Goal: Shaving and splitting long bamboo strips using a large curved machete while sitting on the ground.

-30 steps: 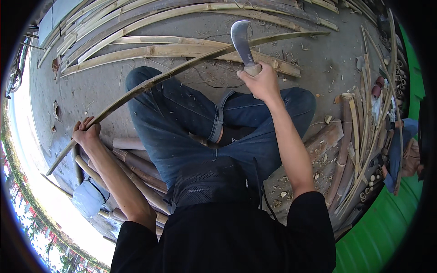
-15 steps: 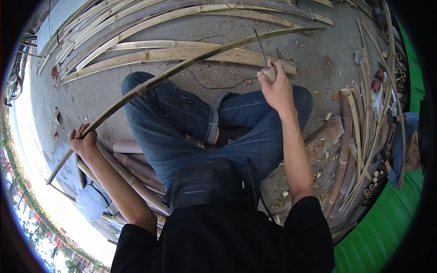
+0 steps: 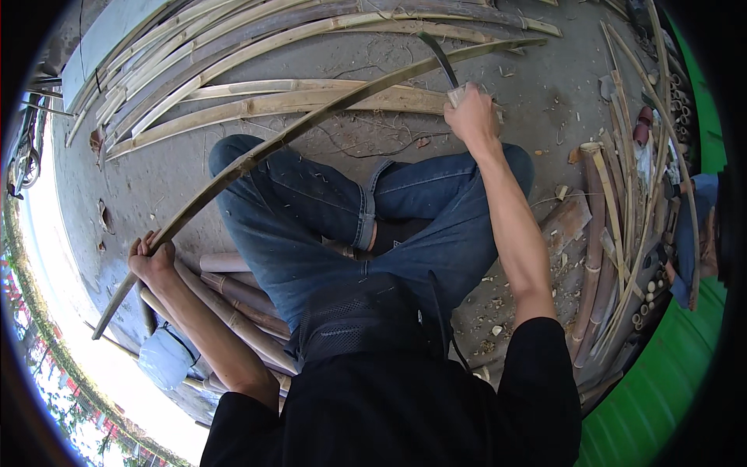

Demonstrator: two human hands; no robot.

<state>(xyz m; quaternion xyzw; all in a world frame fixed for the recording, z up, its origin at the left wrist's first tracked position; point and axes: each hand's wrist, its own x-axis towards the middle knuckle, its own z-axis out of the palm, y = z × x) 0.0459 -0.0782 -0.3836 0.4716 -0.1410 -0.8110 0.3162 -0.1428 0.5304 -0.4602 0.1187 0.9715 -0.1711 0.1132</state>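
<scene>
I sit cross-legged in blue jeans on a concrete floor. My left hand point(image 3: 152, 261) grips the near end of a long curved bamboo strip point(image 3: 311, 124) that runs from lower left, over my left knee, up to the far right. My right hand point(image 3: 472, 118) is closed on the handle of a curved knife point(image 3: 440, 58). Its dark blade points away from me and meets the strip just past my right knee.
Split bamboo strips point(image 3: 264, 97) lie in a fan across the floor ahead. More bamboo poles point(image 3: 607, 226) are stacked at the right beside a green wall point(image 3: 669, 389). Round bamboo pieces point(image 3: 233, 296) lie under my left arm. Shavings are scattered on the floor.
My right hand brought the knife down from a raised position, blade now edge-on against the strip. The left hand slid slightly lower with the strip's end.
</scene>
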